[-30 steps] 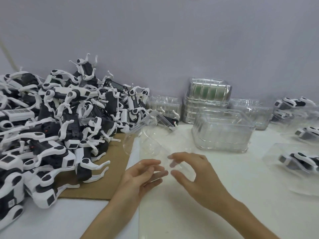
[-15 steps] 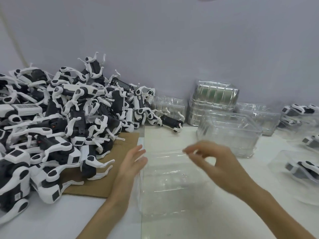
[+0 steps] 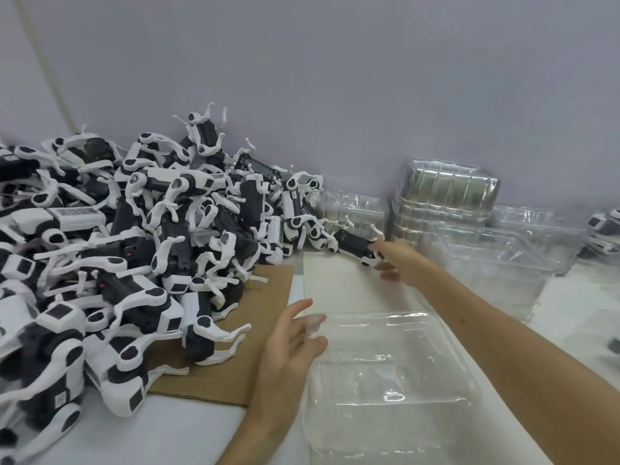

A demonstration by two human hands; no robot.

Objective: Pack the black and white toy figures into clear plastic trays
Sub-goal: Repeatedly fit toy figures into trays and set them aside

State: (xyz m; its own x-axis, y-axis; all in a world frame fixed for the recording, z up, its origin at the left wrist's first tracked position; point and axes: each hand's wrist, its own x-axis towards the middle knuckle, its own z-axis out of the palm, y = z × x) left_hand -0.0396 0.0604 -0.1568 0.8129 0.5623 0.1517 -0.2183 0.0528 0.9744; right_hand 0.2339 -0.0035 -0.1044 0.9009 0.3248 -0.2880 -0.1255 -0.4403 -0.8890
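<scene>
A big heap of black and white toy figures (image 3: 141, 250) covers the left of the table. One figure (image 3: 352, 245) lies apart at the heap's right end. My right hand (image 3: 394, 260) reaches out to it and touches its near end; the hand is blurred, so its hold is unclear. An empty clear plastic tray (image 3: 385, 380) lies flat in front of me. My left hand (image 3: 292, 350) rests against the tray's left edge with relaxed, spread fingers.
Brown cardboard (image 3: 235, 333) lies under the heap's near side. Stacks of clear trays (image 3: 446, 196) stand against the wall, with another clear tray (image 3: 486, 263) in front. Packed figures in trays (image 3: 604, 229) sit far right.
My right hand has left the tray and stretched forward to the lone figure. The tray now lies flat, and my left hand stays at its left edge.
</scene>
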